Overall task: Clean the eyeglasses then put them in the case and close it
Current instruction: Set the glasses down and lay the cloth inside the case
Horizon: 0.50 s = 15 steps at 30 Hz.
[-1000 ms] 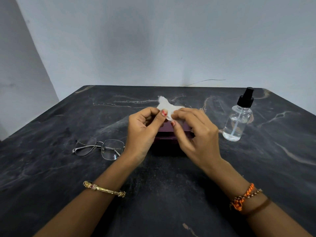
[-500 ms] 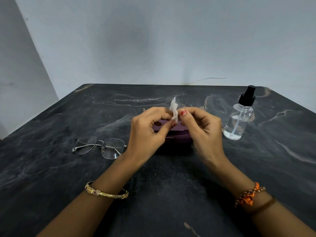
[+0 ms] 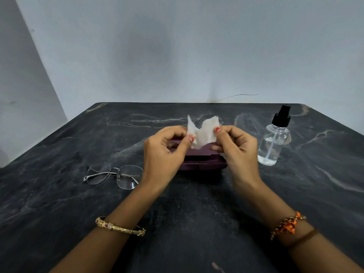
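Head view: you are pinching a white tissue (image 3: pixel 202 134) between left hand (image 3: pixel 163 154) and right hand (image 3: pixel 236 152) fingers, just above the purple case (image 3: pixel 202 160); eyeglasses (image 3: pixel 114 175) are lying left of them on the worktop (image 3: pixel 187 213).

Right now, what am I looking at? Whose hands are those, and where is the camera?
The camera sits on a person's head, looking down, so you see their own two hands. The left hand and the right hand each pinch a side of a small white wipe, holding it spread open. On the dark table lie eyeglasses at the left, a purple case behind the hands, and a clear spray bottle at the right. The glasses are not being touched.
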Each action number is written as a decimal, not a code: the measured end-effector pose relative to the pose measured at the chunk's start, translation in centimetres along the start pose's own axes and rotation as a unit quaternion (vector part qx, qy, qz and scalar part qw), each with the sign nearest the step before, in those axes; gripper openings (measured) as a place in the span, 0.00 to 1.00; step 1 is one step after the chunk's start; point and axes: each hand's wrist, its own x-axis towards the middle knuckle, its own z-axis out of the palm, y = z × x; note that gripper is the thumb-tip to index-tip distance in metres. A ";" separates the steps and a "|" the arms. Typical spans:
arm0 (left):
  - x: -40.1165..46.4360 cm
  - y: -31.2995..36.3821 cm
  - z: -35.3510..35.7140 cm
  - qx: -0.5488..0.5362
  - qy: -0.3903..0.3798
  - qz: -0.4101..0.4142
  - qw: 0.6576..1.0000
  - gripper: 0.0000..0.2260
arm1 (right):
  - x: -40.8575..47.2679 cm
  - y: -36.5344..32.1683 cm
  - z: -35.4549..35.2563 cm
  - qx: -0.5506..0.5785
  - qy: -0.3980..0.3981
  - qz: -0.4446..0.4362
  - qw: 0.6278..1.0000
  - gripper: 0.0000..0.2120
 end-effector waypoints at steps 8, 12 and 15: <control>1.5 -0.6 -1.6 -0.122 0.093 -0.192 0.969 0.07 | 1.0 0.1 -1.4 -0.011 0.072 0.084 0.994 0.09; 1.7 -0.9 -1.8 -0.109 0.072 -0.224 0.966 0.09 | 1.0 0.6 -1.7 -0.100 0.058 0.094 0.989 0.09; 1.8 -1.5 -2.2 0.063 0.017 -0.182 0.981 0.12 | 1.1 0.9 -2.0 -0.223 0.031 0.065 0.972 0.10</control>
